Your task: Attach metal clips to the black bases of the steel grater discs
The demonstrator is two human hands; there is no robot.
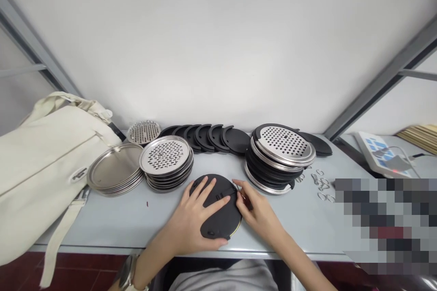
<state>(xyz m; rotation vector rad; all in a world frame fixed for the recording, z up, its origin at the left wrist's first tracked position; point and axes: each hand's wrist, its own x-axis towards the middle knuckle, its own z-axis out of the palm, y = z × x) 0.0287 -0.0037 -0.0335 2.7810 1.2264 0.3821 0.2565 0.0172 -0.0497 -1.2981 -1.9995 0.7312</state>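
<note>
A round black disc (pixel 223 218) lies on the grey table near its front edge. My left hand (pixel 198 218) rests on top of it, fingers spread flat. At the disc's right upper edge, my right hand (pixel 256 206) pinches a small metal ring (pixel 236 186), which touches the disc by a dark strap-like part. Behind the disc stands a stack of metal grater plates (pixel 165 156), with a stack of plain metal plates (pixel 116 168) to its left. To the right is a taller stack of black discs and perforated metal plates (pixel 282 159).
Black discs (pixel 235 140) lean in a row by the wall. Loose metal rings (pixel 321 184) lie at the right. A cream bag (pixel 51 159) covers the table's left end. Another grater plate (pixel 144 131) sits at the back, and a white-blue box (pixel 382 152) at the far right.
</note>
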